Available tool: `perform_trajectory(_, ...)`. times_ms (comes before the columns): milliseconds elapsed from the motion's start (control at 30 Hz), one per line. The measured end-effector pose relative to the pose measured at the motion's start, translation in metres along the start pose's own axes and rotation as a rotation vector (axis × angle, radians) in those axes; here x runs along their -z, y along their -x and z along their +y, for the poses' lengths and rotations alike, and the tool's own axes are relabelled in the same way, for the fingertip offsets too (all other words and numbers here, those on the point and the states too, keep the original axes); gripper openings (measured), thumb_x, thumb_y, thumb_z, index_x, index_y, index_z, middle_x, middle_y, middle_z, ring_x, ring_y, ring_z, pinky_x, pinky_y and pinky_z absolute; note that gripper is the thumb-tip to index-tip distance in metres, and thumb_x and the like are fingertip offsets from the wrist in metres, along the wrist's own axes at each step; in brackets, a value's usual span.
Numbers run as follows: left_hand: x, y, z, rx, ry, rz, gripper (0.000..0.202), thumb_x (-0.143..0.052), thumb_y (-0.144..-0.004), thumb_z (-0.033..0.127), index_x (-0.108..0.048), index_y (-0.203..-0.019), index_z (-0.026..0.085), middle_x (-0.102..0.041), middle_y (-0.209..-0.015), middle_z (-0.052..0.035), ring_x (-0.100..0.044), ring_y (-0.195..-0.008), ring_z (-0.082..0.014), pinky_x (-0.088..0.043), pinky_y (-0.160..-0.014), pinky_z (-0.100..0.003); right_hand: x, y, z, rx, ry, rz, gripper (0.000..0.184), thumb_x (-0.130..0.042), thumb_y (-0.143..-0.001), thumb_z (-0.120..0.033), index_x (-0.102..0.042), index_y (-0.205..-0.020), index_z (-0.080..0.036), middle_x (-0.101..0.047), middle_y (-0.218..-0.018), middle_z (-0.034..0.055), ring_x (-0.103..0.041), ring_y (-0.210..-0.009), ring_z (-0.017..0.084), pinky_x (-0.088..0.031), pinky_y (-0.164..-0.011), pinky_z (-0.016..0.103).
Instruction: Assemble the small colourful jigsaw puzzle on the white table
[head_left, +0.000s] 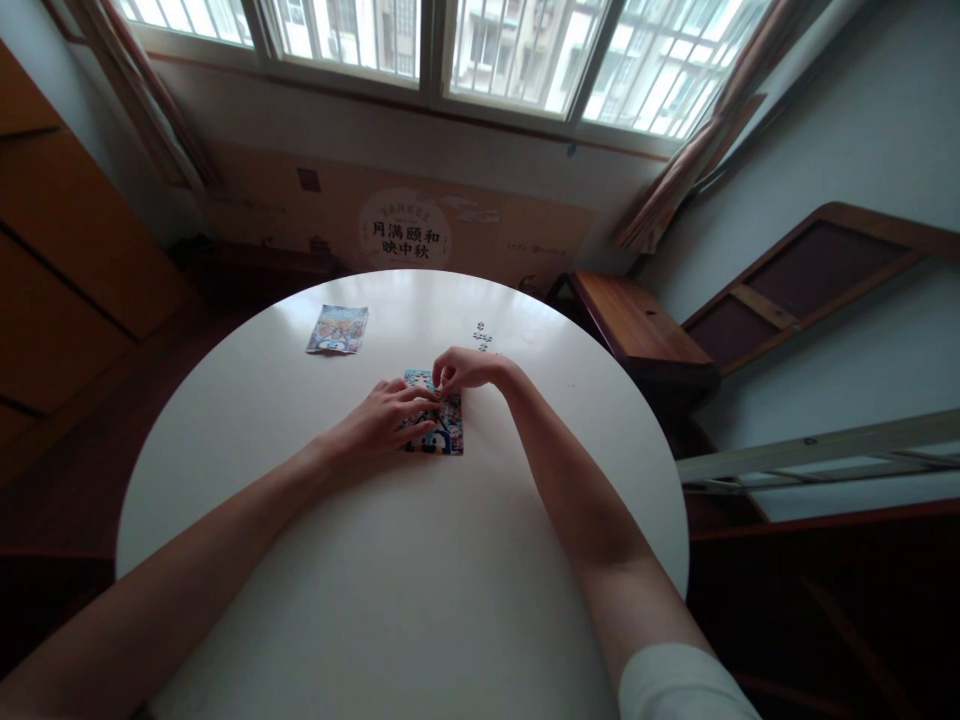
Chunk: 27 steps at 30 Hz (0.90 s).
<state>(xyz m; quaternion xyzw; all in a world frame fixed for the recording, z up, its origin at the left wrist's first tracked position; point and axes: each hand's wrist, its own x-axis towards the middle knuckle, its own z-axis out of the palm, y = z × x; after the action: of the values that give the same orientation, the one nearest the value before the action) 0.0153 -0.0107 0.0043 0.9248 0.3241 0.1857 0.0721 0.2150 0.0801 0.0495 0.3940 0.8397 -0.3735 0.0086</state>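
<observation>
A small colourful jigsaw puzzle (448,428) lies near the middle of the round white table (405,580). My left hand (382,420) rests flat on the puzzle's left part, fingers spread across it. My right hand (463,369) hovers at the puzzle's far edge with its fingertips pinched together, apparently on a small puzzle piece that I cannot make out clearly. A few loose puzzle pieces (482,337) lie just beyond my right hand. A printed picture card (338,329) lies flat at the far left of the table.
A dark wooden bench (637,330) stands beyond the table at the right. A wooden cabinet (67,260) fills the left side. A cardboard panel with printed characters (405,232) leans under the window. A framed board (817,275) leans on the right wall.
</observation>
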Motion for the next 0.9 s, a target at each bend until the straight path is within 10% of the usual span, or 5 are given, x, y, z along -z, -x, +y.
perform_trajectory(467, 0.0, 0.0, -0.001, -0.002, 0.002, 0.004, 0.034, -0.042, -0.094, 0.043, -0.06, -0.119, 0.029, -0.061, -0.123, -0.0031, -0.051, -0.103, -0.0228, -0.035, -0.091, -0.038, 0.006, 0.007, -0.008, -0.015, 0.175, 0.035, 0.018, -0.072, -0.064, -0.015, -0.075, -0.082, -0.013, -0.067, -0.07, 0.003, -0.055, -0.062, 0.011, -0.038, -0.054, 0.02)
perform_trajectory(900, 0.001, 0.002, 0.0, 0.008, 0.031, 0.018, 0.035, -0.042, -0.094, 0.045, -0.062, -0.117, 0.027, -0.063, -0.12, -0.0048, -0.052, -0.103, -0.0218, -0.035, -0.091, -0.038, 0.038, 0.036, 0.046, -0.4, 0.067, 0.676, 0.02, -0.064, -0.077, -0.024, -0.071, -0.09, -0.009, -0.068, -0.083, 0.0111, -0.059, -0.064, 0.014, -0.045, -0.059, 0.024)
